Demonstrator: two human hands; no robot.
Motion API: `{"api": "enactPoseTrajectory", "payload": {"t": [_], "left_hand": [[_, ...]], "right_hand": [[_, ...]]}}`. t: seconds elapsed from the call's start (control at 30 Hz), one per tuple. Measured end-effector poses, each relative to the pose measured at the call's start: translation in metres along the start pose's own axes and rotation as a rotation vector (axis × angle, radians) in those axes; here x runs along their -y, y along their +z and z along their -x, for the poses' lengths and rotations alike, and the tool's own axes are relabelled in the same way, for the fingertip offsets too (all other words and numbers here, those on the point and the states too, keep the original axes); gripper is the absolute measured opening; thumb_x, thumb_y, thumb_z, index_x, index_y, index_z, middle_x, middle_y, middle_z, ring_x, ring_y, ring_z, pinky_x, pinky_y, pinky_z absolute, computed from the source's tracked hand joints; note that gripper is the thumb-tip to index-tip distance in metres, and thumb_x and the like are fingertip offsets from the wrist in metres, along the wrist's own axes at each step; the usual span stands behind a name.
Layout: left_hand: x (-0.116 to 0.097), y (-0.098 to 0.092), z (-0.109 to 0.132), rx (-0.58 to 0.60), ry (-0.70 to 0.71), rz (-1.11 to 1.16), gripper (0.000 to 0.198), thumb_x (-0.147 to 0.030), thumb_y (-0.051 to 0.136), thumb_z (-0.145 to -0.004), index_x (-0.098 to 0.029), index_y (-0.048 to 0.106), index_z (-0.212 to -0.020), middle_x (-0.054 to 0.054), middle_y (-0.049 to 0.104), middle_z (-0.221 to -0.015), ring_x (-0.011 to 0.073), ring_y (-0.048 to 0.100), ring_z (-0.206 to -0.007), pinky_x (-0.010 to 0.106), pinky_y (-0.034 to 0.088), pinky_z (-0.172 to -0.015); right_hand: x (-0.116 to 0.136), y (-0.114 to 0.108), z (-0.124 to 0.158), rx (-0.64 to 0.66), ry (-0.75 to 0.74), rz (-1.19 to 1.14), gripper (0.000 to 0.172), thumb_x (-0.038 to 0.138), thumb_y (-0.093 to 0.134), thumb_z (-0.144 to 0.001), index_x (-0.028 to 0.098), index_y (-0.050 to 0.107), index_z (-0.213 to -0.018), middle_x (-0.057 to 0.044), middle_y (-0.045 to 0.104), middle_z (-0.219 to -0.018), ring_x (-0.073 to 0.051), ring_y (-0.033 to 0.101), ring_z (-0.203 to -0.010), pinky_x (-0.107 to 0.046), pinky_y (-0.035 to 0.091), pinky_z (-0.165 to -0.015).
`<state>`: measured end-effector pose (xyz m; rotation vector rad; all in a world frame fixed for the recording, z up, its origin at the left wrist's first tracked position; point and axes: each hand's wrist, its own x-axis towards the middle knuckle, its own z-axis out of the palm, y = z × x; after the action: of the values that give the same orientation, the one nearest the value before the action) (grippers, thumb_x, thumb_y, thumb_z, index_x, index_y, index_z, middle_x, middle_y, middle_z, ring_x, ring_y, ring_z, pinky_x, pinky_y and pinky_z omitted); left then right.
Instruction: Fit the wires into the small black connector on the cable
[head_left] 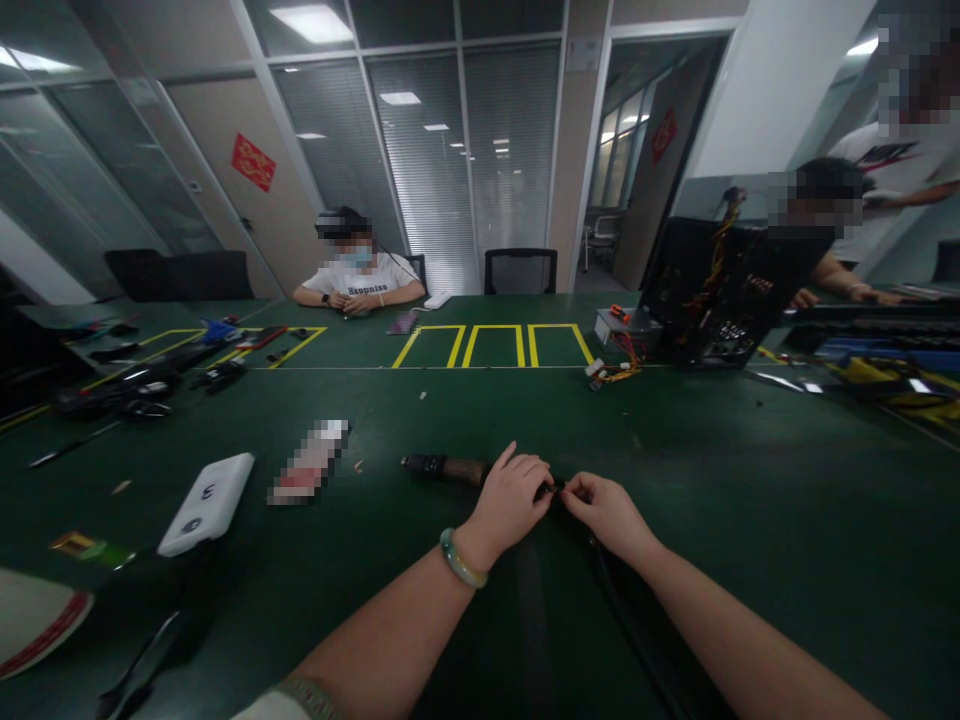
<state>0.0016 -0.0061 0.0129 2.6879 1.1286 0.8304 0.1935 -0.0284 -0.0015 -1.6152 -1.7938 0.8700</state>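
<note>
A dark, pen-like cylindrical tool [463,471] with a narrow metal tip lies on the green table, its tip pointing left. It resembles a corded electric screwdriver, but its exact kind is unclear. My left hand [512,497] is closed over its rear part, and the fingers hide that end. Close beside it, my right hand [609,512] pinches a black cable [616,600] near the tool's tail. From there the cable runs down toward the table's near edge. Whether the cable is joined to the tool is hidden between my fingertips.
Left of my hands lie a white power bank [206,504] and a blurred-out flat item [309,462]. A black computer case [720,290] and a grey power supply [626,330] stand back right. One person [371,280] sits opposite; others are at right. Black tools [150,380] lie far left.
</note>
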Motion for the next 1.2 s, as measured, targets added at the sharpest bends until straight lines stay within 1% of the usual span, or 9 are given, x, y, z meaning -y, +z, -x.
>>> {"api": "enactPoseTrajectory", "payload": {"t": [0.2, 0.33, 0.53, 0.67, 0.77, 0.9, 1.0, 1.2], "left_hand": [[0.0005, 0.0000, 0.0002, -0.001, -0.002, -0.009, 0.010, -0.018, 0.064, -0.084, -0.023, 0.060, -0.092, 0.001, 0.065, -0.107, 0.0195, 0.057, -0.109, 0.047, 0.025, -0.115], [0.0015, 0.0004, 0.0008, 0.021, 0.002, 0.000, 0.011, -0.017, 0.064, -0.084, -0.023, 0.060, -0.093, 0.001, 0.064, -0.110, 0.0193, 0.057, -0.111, 0.047, 0.025, -0.115], [0.0029, 0.0001, 0.0017, 0.018, -0.010, 0.009, 0.011, -0.021, 0.064, -0.086, -0.023, 0.060, -0.095, 0.001, 0.064, -0.112, 0.0186, 0.056, -0.112, 0.046, 0.025, -0.115], [0.0027, 0.0003, 0.0017, 0.035, -0.015, 0.004, 0.013, -0.016, 0.062, -0.086, -0.024, 0.060, -0.096, -0.001, 0.064, -0.111, 0.0170, 0.056, -0.112, 0.044, 0.025, -0.115], [0.0022, 0.0002, 0.0016, 0.032, -0.020, 0.014, 0.016, -0.016, 0.062, -0.086, -0.024, 0.059, -0.100, -0.001, 0.065, -0.110, 0.0173, 0.057, -0.109, 0.043, 0.028, -0.113], [0.0019, 0.0001, 0.0016, 0.032, -0.022, 0.028, 0.012, -0.019, 0.062, -0.087, -0.024, 0.060, -0.098, -0.001, 0.065, -0.107, 0.0175, 0.058, -0.106, 0.041, 0.031, -0.111], [0.0021, 0.0000, 0.0017, 0.032, -0.024, 0.015, 0.011, -0.018, 0.062, -0.087, -0.024, 0.060, -0.096, -0.002, 0.065, -0.107, 0.0165, 0.058, -0.106, 0.040, 0.029, -0.112], [0.0020, -0.0016, 0.0014, 0.036, -0.015, 0.012, 0.009, -0.019, 0.062, -0.086, -0.023, 0.060, -0.094, -0.001, 0.065, -0.107, 0.0178, 0.058, -0.106, 0.042, 0.028, -0.112]], "right_hand": [[0.0012, -0.0006, 0.0014, -0.031, -0.026, 0.012, 0.018, 0.033, 0.056, -0.084, 0.020, 0.066, -0.077, 0.001, 0.068, -0.068, -0.015, 0.062, -0.061, -0.022, 0.040, -0.052], [0.0022, -0.0017, 0.0027, -0.012, -0.012, -0.001, 0.018, 0.033, 0.056, -0.085, 0.021, 0.066, -0.079, 0.001, 0.069, -0.070, -0.015, 0.063, -0.062, -0.022, 0.041, -0.053], [0.0017, -0.0026, 0.0025, 0.007, -0.011, -0.015, 0.018, 0.034, 0.056, -0.085, 0.021, 0.068, -0.081, 0.001, 0.070, -0.072, -0.016, 0.064, -0.064, -0.023, 0.042, -0.055], [-0.0027, -0.0003, 0.0009, 0.010, -0.008, -0.022, 0.020, 0.036, 0.056, -0.086, 0.021, 0.068, -0.082, 0.001, 0.070, -0.073, -0.016, 0.064, -0.064, -0.023, 0.042, -0.055], [-0.0049, 0.0013, 0.0002, -0.002, -0.008, -0.022, 0.020, 0.037, 0.056, -0.086, 0.021, 0.067, -0.080, 0.001, 0.069, -0.072, -0.015, 0.063, -0.063, -0.023, 0.042, -0.054], [-0.0037, 0.0005, 0.0010, -0.013, -0.020, -0.020, 0.021, 0.038, 0.056, -0.086, 0.021, 0.067, -0.080, 0.001, 0.069, -0.071, -0.015, 0.063, -0.063, -0.023, 0.042, -0.054], [-0.0023, -0.0005, 0.0016, -0.007, -0.019, -0.021, 0.021, 0.038, 0.056, -0.086, 0.021, 0.067, -0.081, 0.001, 0.070, -0.072, -0.015, 0.064, -0.063, -0.022, 0.042, -0.055], [-0.0031, 0.0011, -0.0007, -0.027, -0.022, -0.001, 0.020, 0.036, 0.056, -0.085, 0.020, 0.066, -0.077, 0.001, 0.069, -0.069, -0.016, 0.063, -0.063, -0.022, 0.040, -0.053]]}}
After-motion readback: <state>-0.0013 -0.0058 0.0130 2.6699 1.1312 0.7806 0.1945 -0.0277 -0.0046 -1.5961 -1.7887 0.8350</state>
